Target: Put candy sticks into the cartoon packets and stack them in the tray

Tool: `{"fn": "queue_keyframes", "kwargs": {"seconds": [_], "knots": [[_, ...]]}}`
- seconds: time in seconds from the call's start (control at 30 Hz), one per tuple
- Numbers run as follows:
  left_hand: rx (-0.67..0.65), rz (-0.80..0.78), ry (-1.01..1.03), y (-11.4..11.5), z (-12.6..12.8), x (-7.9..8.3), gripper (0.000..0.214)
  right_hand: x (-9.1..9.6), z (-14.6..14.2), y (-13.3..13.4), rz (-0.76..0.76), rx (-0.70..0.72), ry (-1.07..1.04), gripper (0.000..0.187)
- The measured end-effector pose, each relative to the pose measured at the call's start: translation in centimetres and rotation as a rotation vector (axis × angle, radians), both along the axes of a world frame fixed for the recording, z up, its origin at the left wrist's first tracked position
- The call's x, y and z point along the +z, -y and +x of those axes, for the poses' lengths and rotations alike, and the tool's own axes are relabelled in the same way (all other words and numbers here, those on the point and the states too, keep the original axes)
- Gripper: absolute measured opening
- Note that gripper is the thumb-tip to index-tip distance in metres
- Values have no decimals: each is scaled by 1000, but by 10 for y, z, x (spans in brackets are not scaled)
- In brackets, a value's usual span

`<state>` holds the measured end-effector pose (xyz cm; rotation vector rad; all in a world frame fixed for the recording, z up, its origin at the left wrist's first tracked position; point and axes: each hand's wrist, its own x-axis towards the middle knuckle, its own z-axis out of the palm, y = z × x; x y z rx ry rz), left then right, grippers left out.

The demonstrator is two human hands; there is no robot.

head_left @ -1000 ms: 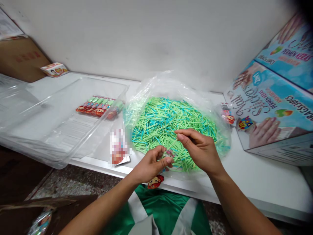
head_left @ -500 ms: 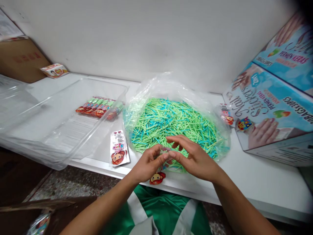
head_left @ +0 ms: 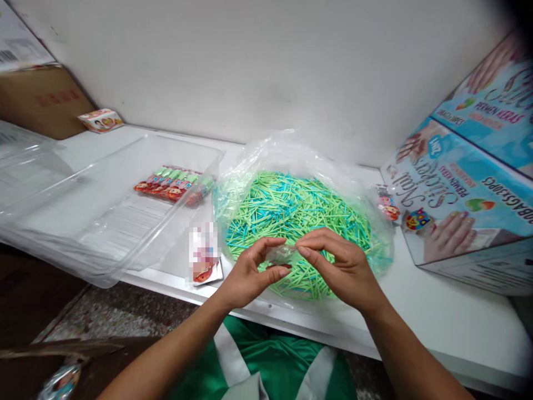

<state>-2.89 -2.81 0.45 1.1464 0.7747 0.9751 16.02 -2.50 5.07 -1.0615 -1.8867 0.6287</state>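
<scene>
Pinching a small clear wrapper [head_left: 281,255] by its edges, the fingers of the left hand [head_left: 250,276] and right hand [head_left: 343,269] hold it just above the bag of green and blue sticks [head_left: 291,208] on the counter [head_left: 437,303]; it seems featherlight, limp and slippery.

Bright, even light; edges warped

left hand [head_left: 250,275] + right hand [head_left: 345,266] pinch clear packet [head_left: 280,254] | stick pile [head_left: 291,208] just behind | clear tray [head_left: 83,211] left of left hand
</scene>
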Motion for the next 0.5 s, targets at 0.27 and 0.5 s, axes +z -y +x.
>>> {"fn": "queue_keyframes", "kwargs": {"seconds": [0.27, 0.5], "knots": [[104, 88, -93, 1, -6, 4, 16, 13, -10, -4, 9, 70, -34, 11], [453, 333, -289, -40, -81, 76, 22, 21, 0, -14, -24, -136, -149, 10]]}}
